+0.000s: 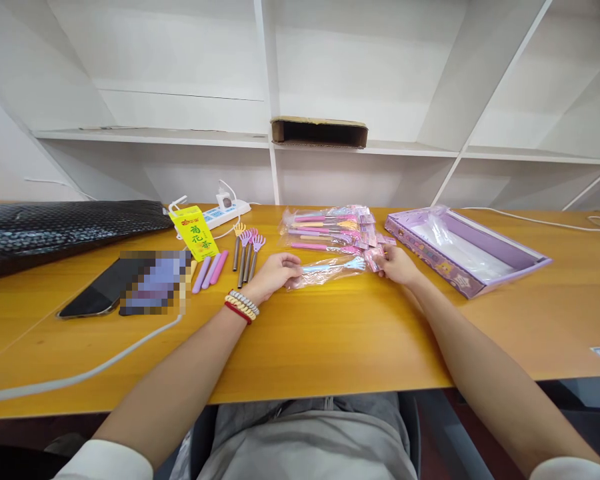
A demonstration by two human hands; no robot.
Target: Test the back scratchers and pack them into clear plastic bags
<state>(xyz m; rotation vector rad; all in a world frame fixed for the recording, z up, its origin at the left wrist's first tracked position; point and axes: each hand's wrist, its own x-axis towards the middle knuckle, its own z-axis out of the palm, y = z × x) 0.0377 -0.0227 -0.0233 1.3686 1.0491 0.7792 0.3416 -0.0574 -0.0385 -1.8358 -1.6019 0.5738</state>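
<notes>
Blue scratcher (325, 269) in a clear bag was pinched at both ends

The left hand (273, 275), with bracelets (240, 307) at its wrist, had thumb and fingers drawn together on the bag's plain end. The right hand (397, 265) gripped the pink card (374, 259) at the other end, beside the claw-shaped head. The scratcher lay crosswise between them, on or just above the wooden table (330, 347); which one could not be told.

Just beyond it was a pile of bagged scratchers (325, 230) in pink, purple and yellow. To the right of the pile, an open purple box (435, 265) held crumpled clear plastic.

Near the left hand, several loose scratchers (246, 238) with dark rods lay side by side, and lilac and pink tubes (211, 270) lay next to them. A yellow carton (195, 232) leaned behind the tubes, close to a white power strip (227, 212).

Farther left were a dark phone (93, 290) and a black bubble-wrap bundle (70, 230). Over the back of the table, a cardboard box (320, 133) sat on a white shelf (180, 138).
</notes>
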